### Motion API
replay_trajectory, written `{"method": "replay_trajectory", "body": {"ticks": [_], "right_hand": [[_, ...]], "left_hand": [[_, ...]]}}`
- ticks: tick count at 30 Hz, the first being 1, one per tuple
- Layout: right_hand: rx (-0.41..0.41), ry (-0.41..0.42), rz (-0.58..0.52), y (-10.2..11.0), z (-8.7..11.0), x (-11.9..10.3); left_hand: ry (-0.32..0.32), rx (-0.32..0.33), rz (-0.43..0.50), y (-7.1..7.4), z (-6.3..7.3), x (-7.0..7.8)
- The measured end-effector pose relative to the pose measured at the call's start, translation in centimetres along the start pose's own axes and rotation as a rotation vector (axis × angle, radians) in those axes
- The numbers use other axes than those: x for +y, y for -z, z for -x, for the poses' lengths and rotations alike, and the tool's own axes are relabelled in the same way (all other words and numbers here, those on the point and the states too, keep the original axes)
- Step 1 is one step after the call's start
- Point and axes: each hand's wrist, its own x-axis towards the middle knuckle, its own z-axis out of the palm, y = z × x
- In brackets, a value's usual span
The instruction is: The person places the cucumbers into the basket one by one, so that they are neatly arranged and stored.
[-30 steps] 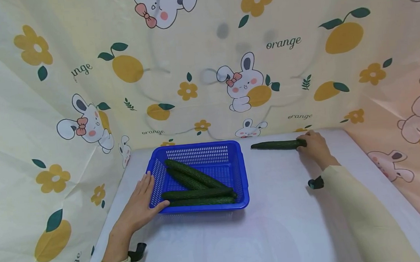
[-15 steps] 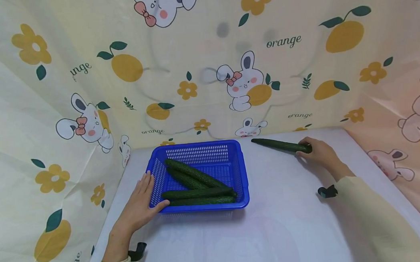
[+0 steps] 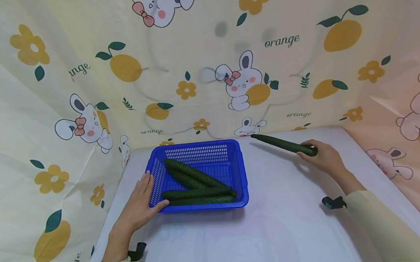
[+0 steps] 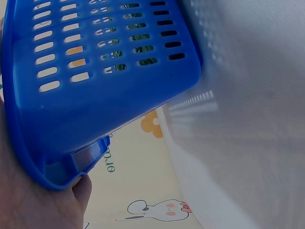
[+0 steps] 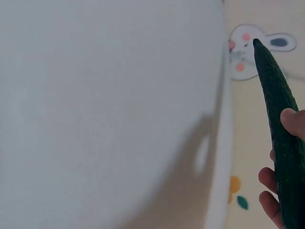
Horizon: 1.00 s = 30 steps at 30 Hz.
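My right hand (image 3: 323,156) grips a dark green cucumber (image 3: 279,142) near its thicker end, off the table with its shadow below. In the right wrist view the thumb (image 5: 293,121) lies along one side of the cucumber (image 5: 274,90) and fingertips show on the other. My left hand (image 3: 136,203) rests on the left rim of a blue plastic basket (image 3: 244,173), its fingers fairly straight and its thumb at the front corner. Several cucumbers (image 3: 197,193) lie inside the basket. From the left wrist view the basket's slotted wall (image 4: 109,90) is seen close up.
The basket stands on a white table (image 3: 217,242). A cream curtain (image 3: 190,48) printed with rabbits and oranges rises behind the table and along both sides.
My right hand has lifted the cucumber off the table and drawn it slightly right and nearer, its far end now tilted toward the back wall. The left hand stays on the basket.
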Motion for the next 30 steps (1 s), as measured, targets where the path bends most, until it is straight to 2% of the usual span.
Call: {"method": "replay_trajectory", "body": {"ticks": [6,15,22,30], "right_hand": [[0.071,0.05,-0.024,0.9,0.9,-1.9],[0.125,0.162,-0.107,2.3,1.7,-6.5],[0.096,0.266,-0.151,2.2,1.7,-10.8],[0.041,0.371,-0.148,0.4,1.0,-15.3]], "left_hand": [[0.007,-0.006,0.01,0.0,0.0,0.0],[0.004,-0.009,0.001,-0.1,-0.1,-0.1],[-0.006,-0.004,0.002,-0.2,-0.2,0.0],[-0.007,-0.001,0.006,0.0,-0.1,0.0]]}}
